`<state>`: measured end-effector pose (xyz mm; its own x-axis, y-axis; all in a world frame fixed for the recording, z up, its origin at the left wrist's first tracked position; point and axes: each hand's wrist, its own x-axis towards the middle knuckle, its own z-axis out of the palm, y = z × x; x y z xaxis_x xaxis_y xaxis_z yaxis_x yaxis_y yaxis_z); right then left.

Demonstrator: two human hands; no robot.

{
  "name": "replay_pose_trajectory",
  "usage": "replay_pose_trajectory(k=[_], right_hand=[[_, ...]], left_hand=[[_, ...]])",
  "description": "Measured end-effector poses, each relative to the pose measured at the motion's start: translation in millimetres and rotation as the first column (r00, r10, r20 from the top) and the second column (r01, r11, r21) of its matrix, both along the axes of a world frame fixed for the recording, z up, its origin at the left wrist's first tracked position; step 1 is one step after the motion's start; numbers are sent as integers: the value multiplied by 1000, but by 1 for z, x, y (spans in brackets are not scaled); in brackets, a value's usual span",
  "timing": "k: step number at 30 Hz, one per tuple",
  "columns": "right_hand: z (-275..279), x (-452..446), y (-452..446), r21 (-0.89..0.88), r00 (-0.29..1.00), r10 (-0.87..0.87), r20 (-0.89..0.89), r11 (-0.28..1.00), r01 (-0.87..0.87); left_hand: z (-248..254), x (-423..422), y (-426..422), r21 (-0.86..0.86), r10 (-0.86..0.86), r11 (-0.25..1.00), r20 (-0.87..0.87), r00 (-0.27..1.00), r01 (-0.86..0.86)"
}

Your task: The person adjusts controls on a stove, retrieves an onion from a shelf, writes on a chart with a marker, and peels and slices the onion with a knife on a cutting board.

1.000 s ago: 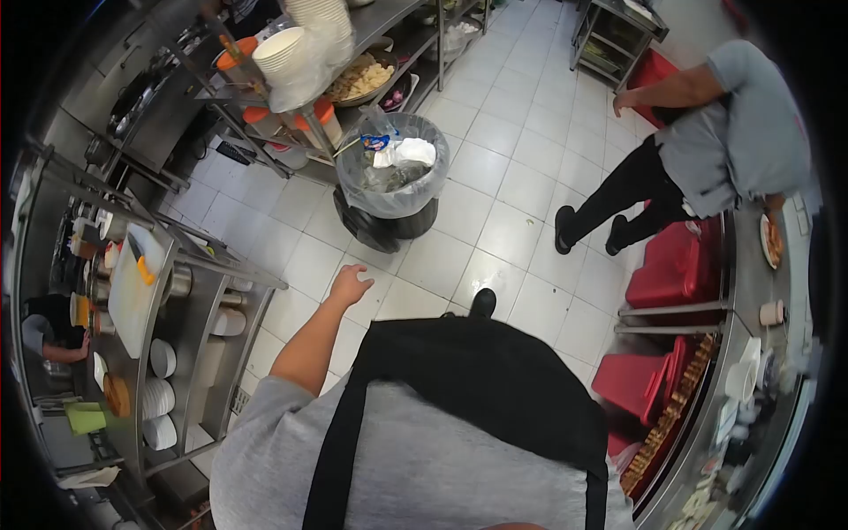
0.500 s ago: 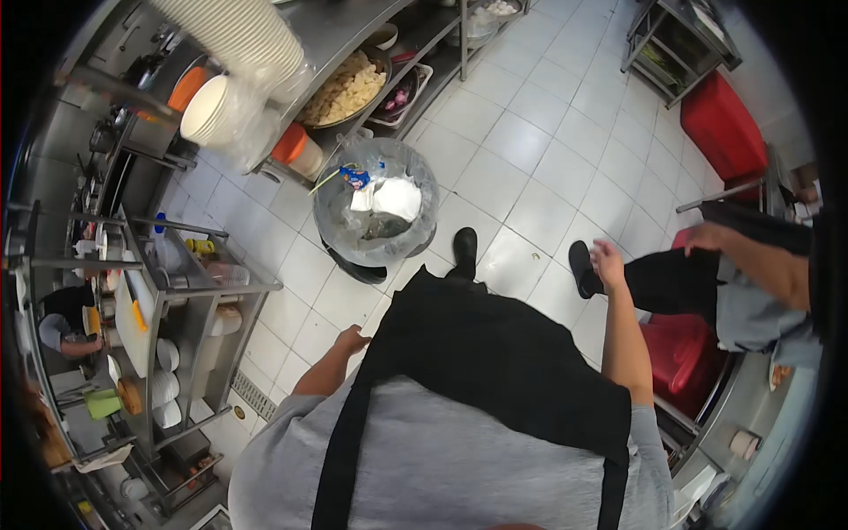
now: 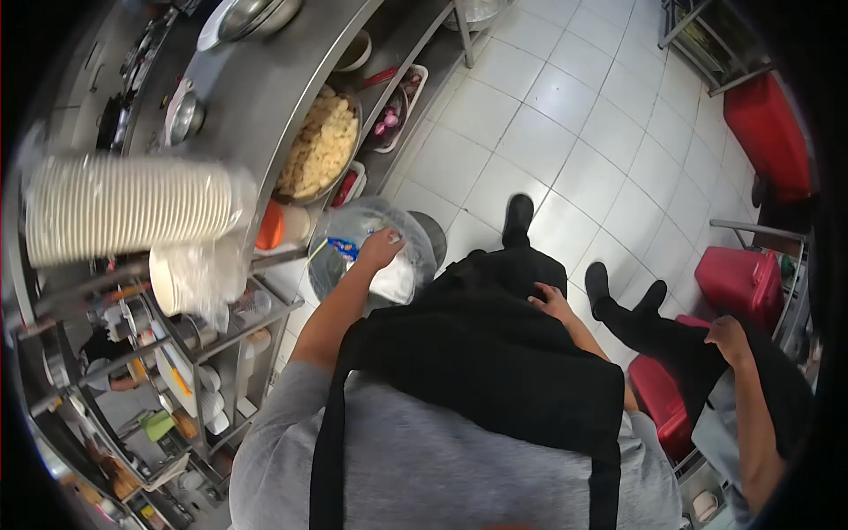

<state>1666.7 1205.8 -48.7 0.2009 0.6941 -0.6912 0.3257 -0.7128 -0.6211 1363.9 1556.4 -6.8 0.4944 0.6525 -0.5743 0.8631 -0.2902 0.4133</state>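
Observation:
My left hand (image 3: 380,251) is over the lined waste bin (image 3: 332,281), its fingers curled. A small pale patch shows at the fingertips, but what they grip, if anything, is unclear. Below the hand lies white crumpled paper or plastic (image 3: 394,281) in the bin. A blue wrapper (image 3: 341,248) is just left of my hand, near a thin yellow-green stick (image 3: 318,251). My right hand (image 3: 553,304) hangs in front of the black apron (image 3: 468,327), fingers loosely apart and holding nothing visible.
Bagged stacked white containers (image 3: 132,210) stand on the steel counter at left. On the shelf beneath are a large bowl of pale chopped food (image 3: 320,146) and a tray with red onions (image 3: 386,121). A co-worker's hand (image 3: 728,339) is at right, near red bins (image 3: 740,284).
My left hand has reached forward from beside the apron to over the bin. My right hand has lowered toward the apron. The view has turned and the bin is closer.

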Motion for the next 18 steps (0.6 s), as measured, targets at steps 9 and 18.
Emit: replay_pose_trajectory(k=[9, 18], right_hand=[[-4, 102, 180, -502, 933, 336, -127, 790, -353], [-63, 139, 240, -523, 973, 231, 24, 832, -185]], left_hand=[[-86, 98, 53, -219, -112, 975, -381, 918, 29], [-208, 285, 186, -84, -60, 996, -491, 869, 21]])
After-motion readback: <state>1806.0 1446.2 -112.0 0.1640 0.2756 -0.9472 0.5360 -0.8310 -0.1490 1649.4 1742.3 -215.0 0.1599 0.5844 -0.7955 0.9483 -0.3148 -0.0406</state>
